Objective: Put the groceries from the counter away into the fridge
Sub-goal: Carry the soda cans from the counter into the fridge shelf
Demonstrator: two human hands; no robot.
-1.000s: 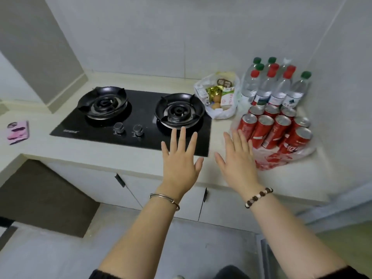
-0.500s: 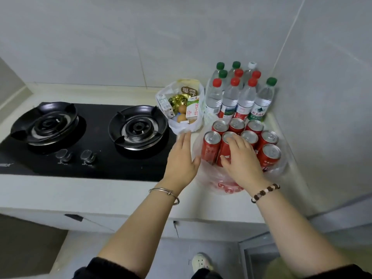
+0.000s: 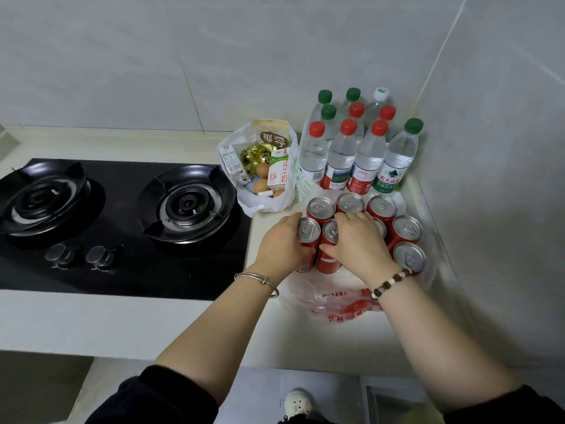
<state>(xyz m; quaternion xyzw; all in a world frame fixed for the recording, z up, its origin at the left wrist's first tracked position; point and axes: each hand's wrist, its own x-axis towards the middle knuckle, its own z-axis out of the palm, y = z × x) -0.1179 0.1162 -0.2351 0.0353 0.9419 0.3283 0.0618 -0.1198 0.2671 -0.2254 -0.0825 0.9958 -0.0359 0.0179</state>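
Several red soda cans (image 3: 408, 231) stand upright on a clear plastic bag (image 3: 339, 296) at the counter's right end. My left hand (image 3: 282, 246) wraps the front-left can (image 3: 308, 232) from its left side. My right hand (image 3: 357, 243) closes over the can beside it (image 3: 328, 258), thumb on its red side. Behind the cans stand several water bottles (image 3: 367, 154) with red, green and white caps. A white bag (image 3: 263, 169) to their left holds milk cartons, eggs and a gold packet. No fridge is in view.
A black two-burner gas hob (image 3: 122, 221) with two knobs fills the counter to the left. Tiled walls close in the corner behind and to the right of the bottles. The counter's front edge (image 3: 122, 347) runs below my forearms, with floor and a shoe underneath.
My view shifted right and closer to the corner. Both hands went from hovering open over the counter to closing on the two front cans.
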